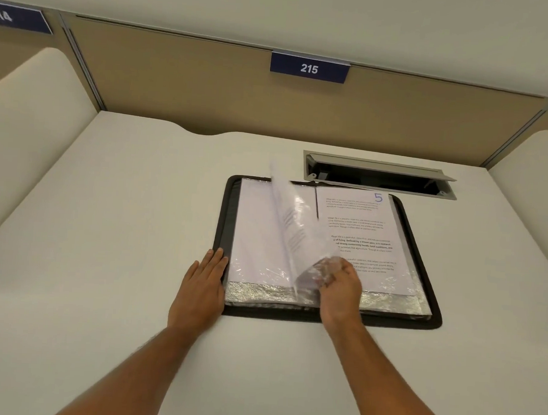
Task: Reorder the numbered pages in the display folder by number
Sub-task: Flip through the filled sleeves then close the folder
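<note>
Two hands: right hand (338, 285) pinches glossy plastic sleeve (292, 227), left hand (203, 283) flat.

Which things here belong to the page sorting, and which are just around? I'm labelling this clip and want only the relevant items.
Part of the job:
- display folder, lying open on the desk
- page marked 5, on the folder's right side
- plastic sleeve, mid-turn
- right hand, holding that sleeve
- left hand, flat on the folder's left edge

Just around:
- open cable hatch
- sign 215
- desk
</note>
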The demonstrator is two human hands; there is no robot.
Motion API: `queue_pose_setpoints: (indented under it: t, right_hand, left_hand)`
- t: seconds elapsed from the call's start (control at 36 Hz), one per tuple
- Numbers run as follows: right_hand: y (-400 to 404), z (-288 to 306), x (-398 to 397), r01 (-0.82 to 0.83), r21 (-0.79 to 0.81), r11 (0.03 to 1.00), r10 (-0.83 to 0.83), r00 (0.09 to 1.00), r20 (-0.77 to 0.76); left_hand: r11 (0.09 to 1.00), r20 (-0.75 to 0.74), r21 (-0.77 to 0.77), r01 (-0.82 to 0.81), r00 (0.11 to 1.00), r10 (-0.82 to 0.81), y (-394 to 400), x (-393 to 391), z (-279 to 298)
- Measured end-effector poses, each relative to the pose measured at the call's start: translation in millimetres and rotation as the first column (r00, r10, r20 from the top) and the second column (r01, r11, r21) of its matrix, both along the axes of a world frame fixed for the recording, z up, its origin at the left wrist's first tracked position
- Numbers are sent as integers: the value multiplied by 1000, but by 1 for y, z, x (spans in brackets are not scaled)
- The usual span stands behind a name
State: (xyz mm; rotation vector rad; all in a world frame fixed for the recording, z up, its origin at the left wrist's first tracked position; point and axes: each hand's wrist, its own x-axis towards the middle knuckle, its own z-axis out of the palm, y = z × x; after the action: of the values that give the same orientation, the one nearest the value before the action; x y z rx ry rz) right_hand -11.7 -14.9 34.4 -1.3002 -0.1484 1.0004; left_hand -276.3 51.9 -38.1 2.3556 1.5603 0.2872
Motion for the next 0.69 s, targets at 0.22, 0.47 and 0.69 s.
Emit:
queue_pose_setpoints:
  t: [0.22,0.47,0.69]
  right_hand:
    - [-39,-4,72,400,0,916,-399,915,-63]
    - [-56,4,93,706,-102,701,-678,704,212]
    - [-41,14,55,454,-44,890,-291,640,711]
  left_hand:
    - [1000,10,-3,-2,1000,2,-1,1,4]
    - [1000,18,1,-6,1000,6,-2,2,7]
    - [1000,14,0,-5,1000,5,-2,2,7]
